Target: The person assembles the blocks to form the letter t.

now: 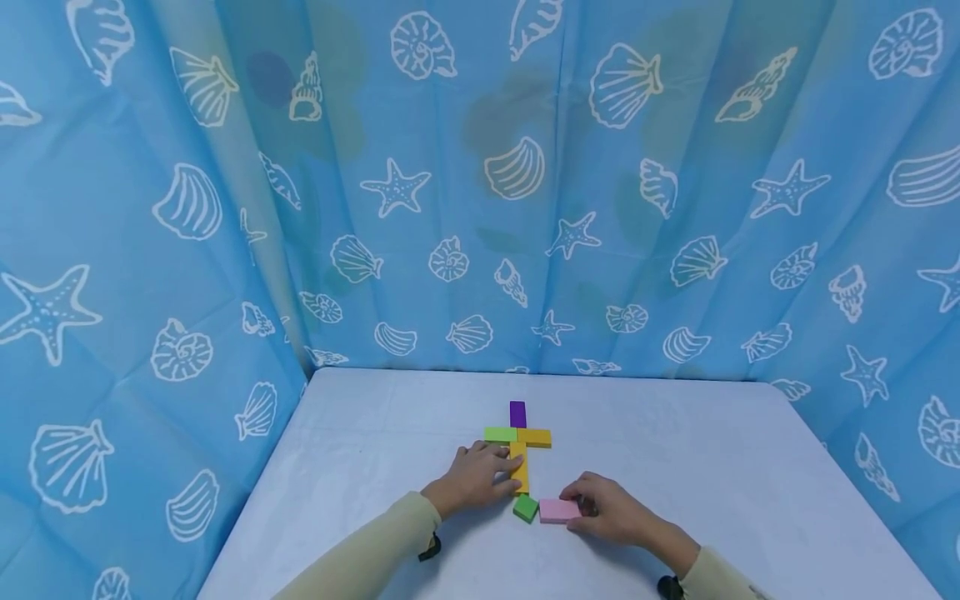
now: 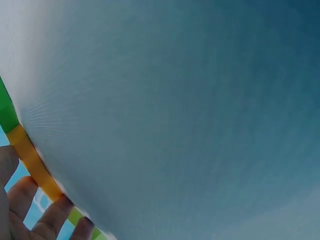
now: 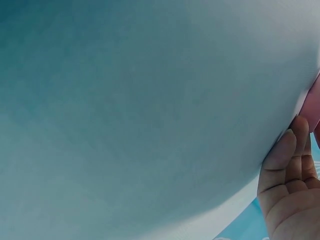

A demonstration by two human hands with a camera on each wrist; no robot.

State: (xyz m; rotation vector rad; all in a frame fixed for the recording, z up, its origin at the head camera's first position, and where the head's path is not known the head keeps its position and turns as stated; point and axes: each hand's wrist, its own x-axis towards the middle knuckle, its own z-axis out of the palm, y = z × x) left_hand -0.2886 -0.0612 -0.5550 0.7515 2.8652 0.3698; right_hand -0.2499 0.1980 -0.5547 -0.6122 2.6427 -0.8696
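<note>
My left hand [image 1: 476, 477] lies along the left side of an upright orange block [image 1: 520, 468], its fairly straight fingertips touching it. In the left wrist view the fingers [image 2: 52, 217] meet that orange block [image 2: 34, 162], with a green block [image 2: 7, 112] beyond its end. By its right end, my right hand [image 1: 611, 510] pinches a pink block [image 1: 557, 511] between thumb and fingers, flat on the table. The green block [image 1: 526, 508] sits turned at an angle between the orange and pink ones. Only part of the pink block [image 3: 312, 107] shows in the right wrist view.
Beyond the hands, a light green block [image 1: 500, 434] and a yellow-orange block [image 1: 535, 437] form a crossbar, with a purple block [image 1: 517, 414] behind. The white table [image 1: 675, 450] ends at a blue shell-patterned curtain [image 1: 465, 208].
</note>
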